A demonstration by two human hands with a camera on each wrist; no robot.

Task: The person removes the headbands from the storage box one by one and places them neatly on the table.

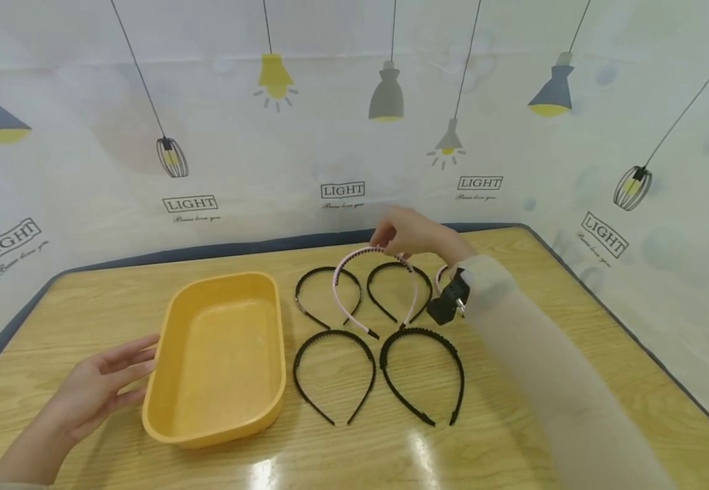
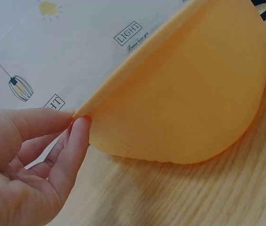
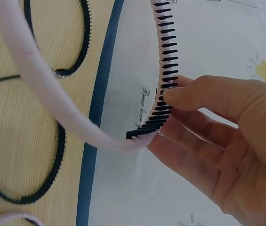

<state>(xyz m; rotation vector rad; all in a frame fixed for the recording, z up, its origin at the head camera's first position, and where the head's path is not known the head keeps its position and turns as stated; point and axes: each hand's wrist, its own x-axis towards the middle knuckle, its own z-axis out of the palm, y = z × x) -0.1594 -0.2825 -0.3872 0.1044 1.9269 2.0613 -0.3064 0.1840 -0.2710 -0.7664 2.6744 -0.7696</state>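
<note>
My right hand (image 1: 412, 233) pinches a pink headband (image 3: 52, 99) lined with black comb teeth between thumb and fingers. In the head view the band hangs tilted above the table, its two ends pointing down and overlapping the black headbands behind it. On the left, my left hand (image 1: 100, 384) holds the rim of a yellow plastic tray (image 1: 281, 327), with thumb and fingertip at its lip (image 2: 123, 70) in the left wrist view. Inside, the tray is bare. Black headbands lie to its right, one in front (image 1: 374, 367) and a thicker one (image 1: 461, 374) beside it.
Farther back lie a black headband with shiny ornaments (image 1: 298, 292) and another black one (image 1: 431, 286). A second pink headband (image 1: 439, 275) is partly hidden behind my right wrist. The wooden table (image 1: 575, 327) meets a lamp-patterned cloth wall (image 1: 342, 136) at its dark back edge.
</note>
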